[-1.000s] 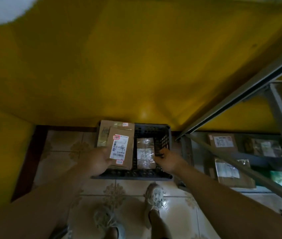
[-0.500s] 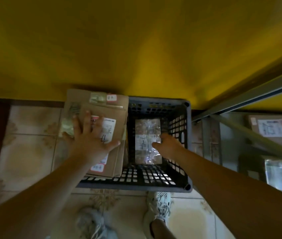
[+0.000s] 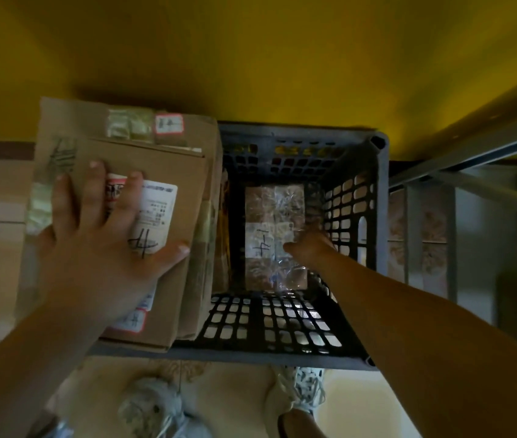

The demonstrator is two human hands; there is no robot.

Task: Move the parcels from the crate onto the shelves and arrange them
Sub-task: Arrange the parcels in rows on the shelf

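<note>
Now both hands are on parcels at the crate (image 3: 282, 357).
Left hand (image 3: 102, 245) lies flat, fingers spread, on the labelled cardboard parcel (image 3: 187, 184); right hand (image 3: 309, 248) touches the clear-wrapped brown parcel (image 3: 271, 210) deeper inside the crate, grip unclear. Both hands stay where they were half a second ago.

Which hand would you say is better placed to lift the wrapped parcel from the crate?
Right: the right hand is inside the crate at the wrapped parcel; the left hand lies spread on the cardboard box.
</note>
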